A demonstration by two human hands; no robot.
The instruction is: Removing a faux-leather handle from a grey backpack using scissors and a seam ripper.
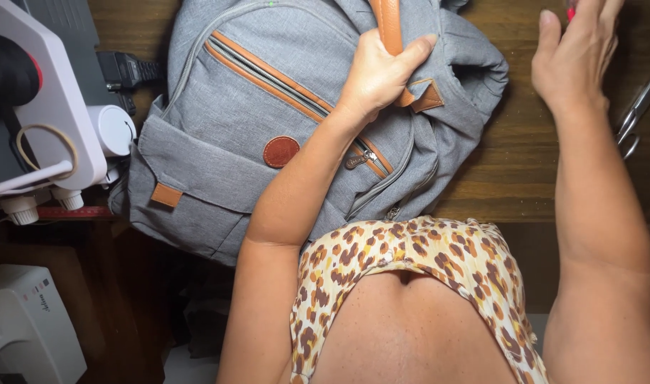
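Partly, left hand (pixel 377 75) hides backpack strap (pixel 390 25).

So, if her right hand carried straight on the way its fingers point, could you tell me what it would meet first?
The right hand points toward the top edge of the view, its fingertips already cut off there. Nothing shows ahead of it; the metal scissors lie off to its side on the wooden table.

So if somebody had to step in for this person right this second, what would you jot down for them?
Left hand: gripping the tan leather strap at the top of the grey backpack.
Right hand: raised over the wooden table, fingers spread, holding nothing that shows.
The backpack lies flat on the table, front up; its orange-trimmed front zipper looks closed.
Metal scissors lie at the right edge, near the right hand, untouched.
White machine stands to the left of the backpack.
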